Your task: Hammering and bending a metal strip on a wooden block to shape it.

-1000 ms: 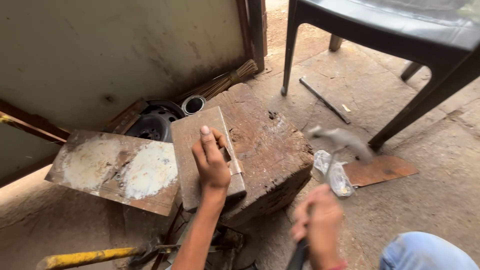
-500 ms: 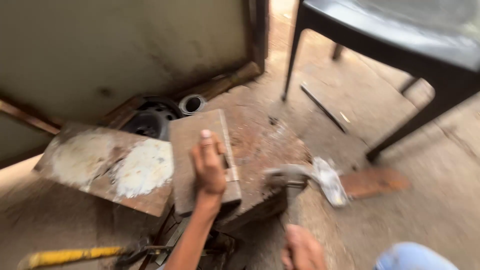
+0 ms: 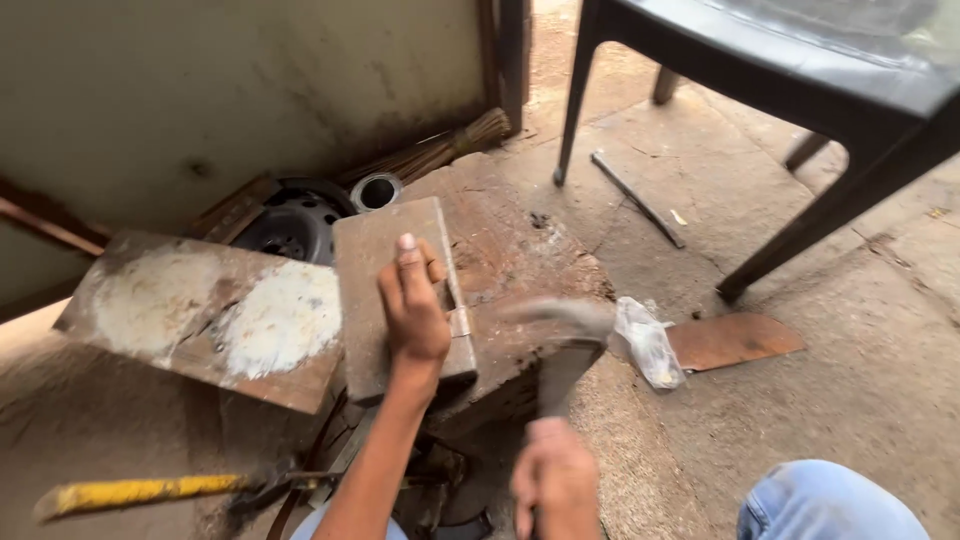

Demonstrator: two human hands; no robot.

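My left hand [image 3: 413, 310] presses flat on a thick brown block [image 3: 390, 290] that lies on a worn wooden stump [image 3: 500, 260]. A small pale strip [image 3: 458, 322] sits at the block's right edge, just beside my fingers. My right hand [image 3: 556, 485] grips the handle of a hammer [image 3: 560, 335]. Its head is blurred with motion, low over the stump right of the block.
A stained board [image 3: 210, 310] leans left of the stump. Behind are a dark wheel rim [image 3: 290, 225], a small round tin [image 3: 376, 190] and a broom [image 3: 440, 150]. A dark chair [image 3: 800, 90], a crumpled plastic bag [image 3: 648, 340], a rusty plate [image 3: 735, 340] and a yellow-handled tool [image 3: 140, 492] are nearby.
The hammer has swung from the right, down and leftward, toward the block's right edge. My left hand has stayed on the block.
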